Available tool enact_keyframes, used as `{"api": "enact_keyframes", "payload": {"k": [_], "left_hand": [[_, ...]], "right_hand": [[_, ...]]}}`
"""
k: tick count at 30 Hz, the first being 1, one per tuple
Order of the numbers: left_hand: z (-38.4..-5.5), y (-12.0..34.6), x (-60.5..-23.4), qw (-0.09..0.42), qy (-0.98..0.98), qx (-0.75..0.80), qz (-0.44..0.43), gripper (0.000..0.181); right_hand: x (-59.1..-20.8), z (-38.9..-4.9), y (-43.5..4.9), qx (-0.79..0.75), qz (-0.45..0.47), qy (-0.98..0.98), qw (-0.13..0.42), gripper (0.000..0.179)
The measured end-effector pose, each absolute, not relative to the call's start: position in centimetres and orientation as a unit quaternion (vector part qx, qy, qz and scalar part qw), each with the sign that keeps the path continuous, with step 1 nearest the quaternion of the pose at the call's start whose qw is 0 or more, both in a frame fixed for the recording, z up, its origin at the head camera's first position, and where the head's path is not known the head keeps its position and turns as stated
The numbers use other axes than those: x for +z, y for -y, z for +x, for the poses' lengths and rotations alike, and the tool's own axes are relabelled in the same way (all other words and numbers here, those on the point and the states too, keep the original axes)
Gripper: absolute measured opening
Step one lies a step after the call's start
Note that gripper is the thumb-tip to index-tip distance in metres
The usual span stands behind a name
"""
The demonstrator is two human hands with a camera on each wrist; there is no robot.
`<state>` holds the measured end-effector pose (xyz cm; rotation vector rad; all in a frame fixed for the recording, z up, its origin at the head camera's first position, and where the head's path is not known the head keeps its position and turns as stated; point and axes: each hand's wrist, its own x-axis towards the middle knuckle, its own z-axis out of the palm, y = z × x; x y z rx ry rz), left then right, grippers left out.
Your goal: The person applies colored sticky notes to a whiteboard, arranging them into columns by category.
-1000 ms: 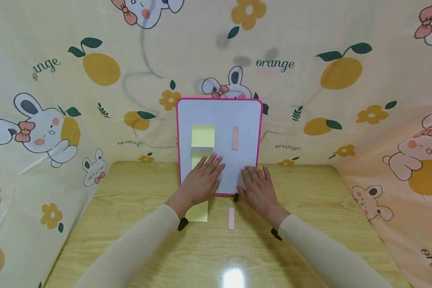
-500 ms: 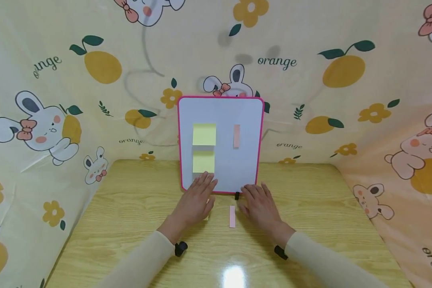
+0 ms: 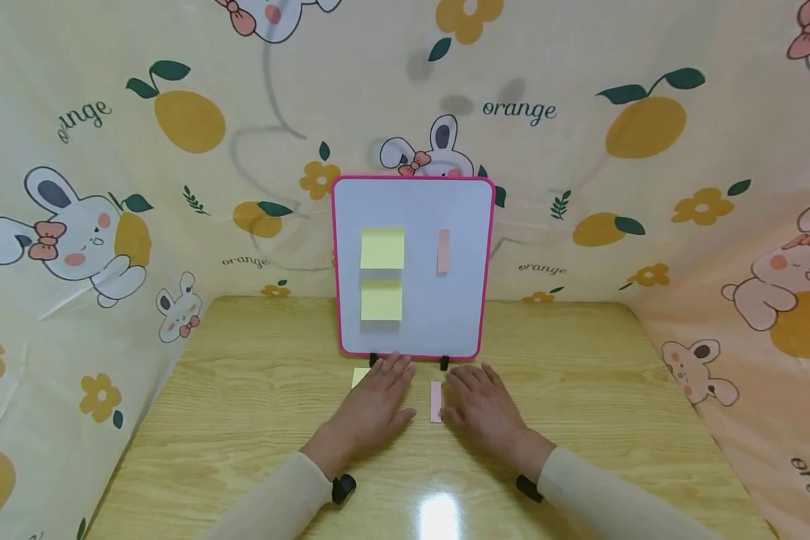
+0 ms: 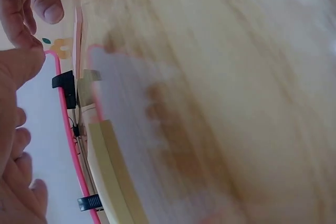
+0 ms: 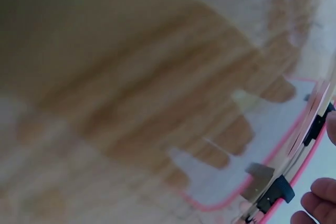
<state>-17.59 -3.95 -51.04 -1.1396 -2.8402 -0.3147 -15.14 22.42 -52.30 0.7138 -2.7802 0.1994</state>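
A whiteboard (image 3: 421, 202) with a pink frame stands upright against the patterned backdrop. On its left half are two yellow sticky notes, an upper one (image 3: 382, 248) and a lower one (image 3: 381, 300). One narrow pink sticky strip (image 3: 443, 251) is on the right half. My left hand (image 3: 371, 405) is over the table with extended fingers, partly covering a yellow sticky note pad (image 4: 115, 171). Beside the pink strip pad (image 3: 435, 397) on the table is my right hand (image 3: 489, 409), its fingers loosely bent. Neither hand appears to hold anything.
Black clip feet (image 3: 444, 363) support the whiteboard's bottom edge on the wood-grain table (image 3: 256, 420). A cream cloth (image 3: 540, 172) printed with bunnies and oranges surrounds the table's back and sides. Black straps (image 3: 343, 489) sit at the wrists.
Both hands have come down from the whiteboard toward me, over the table. The lower yellow note, partly covered by the left hand before, is now fully visible.
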Motion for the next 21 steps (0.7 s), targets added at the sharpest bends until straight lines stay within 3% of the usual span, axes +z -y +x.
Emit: {"api": "enact_keyframes", "payload": {"k": [7, 21], "left_hand": [[-17.52, 3.93, -51.29, -0.037, 0.919, -0.101, -0.379, 0.082], [-17.9, 3.55, -51.83, -0.084, 0.908, -0.067, -0.404, 0.099]], "right_hand": [[-52.25, -14.67, -22.27, 0.054, 0.273, 0.954, 0.106, 0.061], [-52.62, -14.48, -22.1, 0.035, 0.311, 0.946, 0.085, 0.052]]}}
